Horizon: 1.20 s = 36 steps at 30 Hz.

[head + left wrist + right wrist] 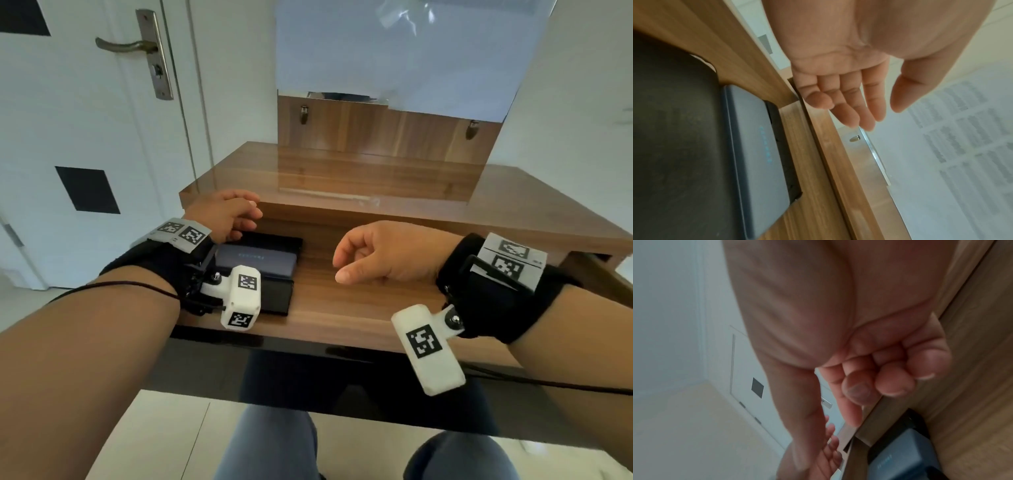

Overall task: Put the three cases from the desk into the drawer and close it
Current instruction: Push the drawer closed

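Note:
The wooden drawer (359, 301) stands pulled out under the desk top (513, 212). At its left end lie three cases: a black case (274, 241) at the back, a grey-blue case (260, 262) on the middle, and a black case (274, 298) nearest me. In the left wrist view the grey-blue case (756, 154) overlaps both black ones. My left hand (246, 216) hovers over the back left of the drawer with relaxed, straight fingers (869, 104), holding nothing. Over the bare middle of the drawer my right hand (356, 260) is curled with the thumb out, empty, its fingers (894, 382) folded to the palm.
A tall panel with a mirror (394, 68) rises at the back of the desk. A white door (68, 120) with a metal handle (120, 46) is to the left. The drawer's right half shows bare wood. My knees are below the drawer front.

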Each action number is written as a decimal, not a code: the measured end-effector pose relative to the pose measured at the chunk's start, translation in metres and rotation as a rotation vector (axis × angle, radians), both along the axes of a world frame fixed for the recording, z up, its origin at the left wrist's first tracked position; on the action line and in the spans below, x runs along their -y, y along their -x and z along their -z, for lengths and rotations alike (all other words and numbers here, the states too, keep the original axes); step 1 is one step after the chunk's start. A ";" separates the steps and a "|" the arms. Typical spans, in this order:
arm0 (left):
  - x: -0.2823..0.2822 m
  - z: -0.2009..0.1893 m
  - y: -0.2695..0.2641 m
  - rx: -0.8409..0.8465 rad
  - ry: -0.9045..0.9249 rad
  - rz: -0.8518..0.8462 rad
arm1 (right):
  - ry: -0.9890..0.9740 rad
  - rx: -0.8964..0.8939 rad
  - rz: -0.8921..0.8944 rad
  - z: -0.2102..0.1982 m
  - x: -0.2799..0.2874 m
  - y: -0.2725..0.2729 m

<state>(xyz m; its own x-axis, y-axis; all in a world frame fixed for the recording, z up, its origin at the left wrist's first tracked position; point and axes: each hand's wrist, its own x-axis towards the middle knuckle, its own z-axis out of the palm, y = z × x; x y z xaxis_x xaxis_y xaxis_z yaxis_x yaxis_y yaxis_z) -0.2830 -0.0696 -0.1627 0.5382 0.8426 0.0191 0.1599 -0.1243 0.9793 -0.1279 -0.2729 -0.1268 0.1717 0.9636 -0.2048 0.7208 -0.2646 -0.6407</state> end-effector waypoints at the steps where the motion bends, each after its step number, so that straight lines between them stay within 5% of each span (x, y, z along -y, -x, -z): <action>1: 0.004 -0.002 -0.001 0.000 0.002 0.012 | 0.014 0.008 -0.012 0.004 0.003 0.003; 13: 0.040 -0.007 -0.016 0.028 -0.046 0.077 | 0.111 0.180 -0.146 0.042 0.034 0.025; 36: 0.034 0.006 -0.030 -0.049 -0.100 0.095 | -0.142 0.435 0.165 0.053 0.008 -0.022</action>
